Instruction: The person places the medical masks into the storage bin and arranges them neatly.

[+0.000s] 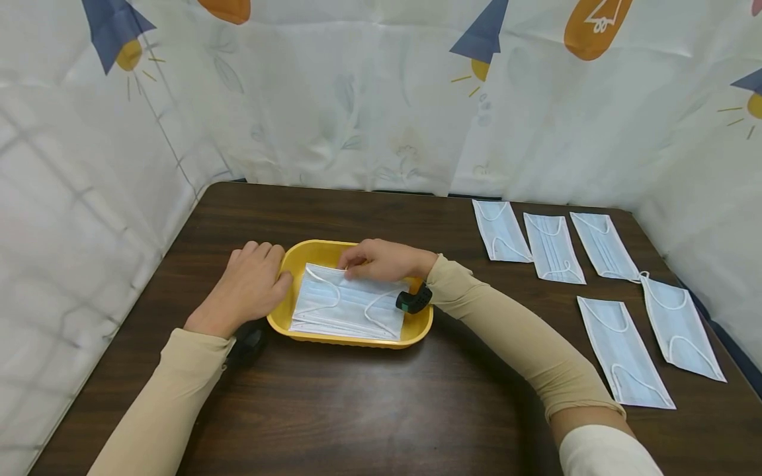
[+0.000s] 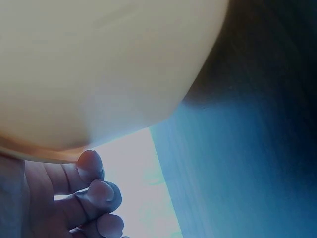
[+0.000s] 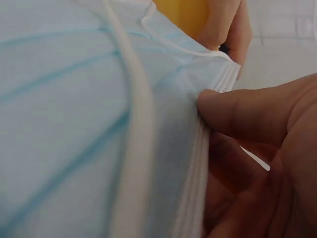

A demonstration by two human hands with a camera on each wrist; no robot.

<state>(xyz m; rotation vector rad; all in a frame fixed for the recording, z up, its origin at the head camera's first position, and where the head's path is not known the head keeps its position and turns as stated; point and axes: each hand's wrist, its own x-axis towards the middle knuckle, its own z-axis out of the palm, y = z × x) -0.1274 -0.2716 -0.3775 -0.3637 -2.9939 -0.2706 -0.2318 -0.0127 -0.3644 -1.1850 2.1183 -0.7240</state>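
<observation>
White cloth (image 1: 369, 158) hangs at back and both sides, creased, printed with blue-and-yellow motifs (image 1: 483, 41), orange ovals (image 1: 580, 38) and faint leaf sprigs (image 1: 352, 112); grey grid-like lines (image 1: 44, 157) at left. Dark brown wood-grain table (image 1: 357, 396), far corners rounded; soft sheen on near surface.

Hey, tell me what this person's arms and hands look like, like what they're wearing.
Both hands, left and right, are bare, without gloves. Each forearm has a plain beige sleeve. A white sleeve shows higher on the right arm. The right wrist bears a black device with a small green patch.
</observation>
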